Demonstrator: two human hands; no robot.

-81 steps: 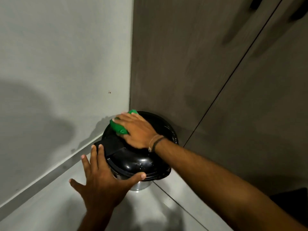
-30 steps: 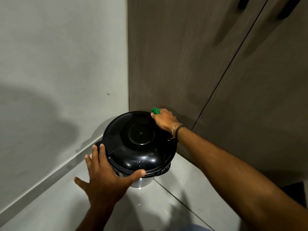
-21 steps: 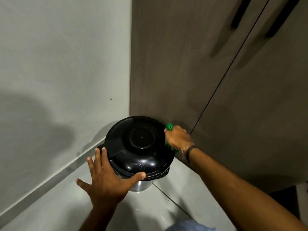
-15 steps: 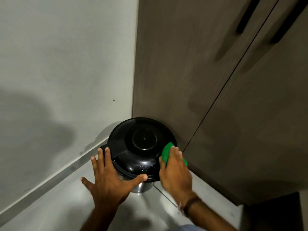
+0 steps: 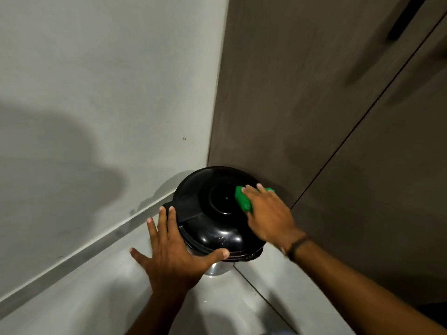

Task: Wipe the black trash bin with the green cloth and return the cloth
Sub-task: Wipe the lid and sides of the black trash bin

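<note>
A round black trash bin (image 5: 212,213) with a glossy domed lid stands on the floor in the corner. My right hand (image 5: 268,213) presses the green cloth (image 5: 242,199) flat onto the right side of the lid; most of the cloth is hidden under my fingers. My left hand (image 5: 174,252) rests against the bin's near left side, fingers spread, thumb on the front rim, steadying it. A shiny metal body shows below the lid.
A grey wall (image 5: 96,93) with a skirting strip runs behind the bin on the left. Brown cabinet doors (image 5: 314,105) with dark handles stand close behind it on the right. The floor (image 5: 96,298) is pale glossy tile.
My right hand has carried the cloth around the bin's right edge from the back rim to the near side, then up onto the right of the lid. My left hand has stayed on the bin.
</note>
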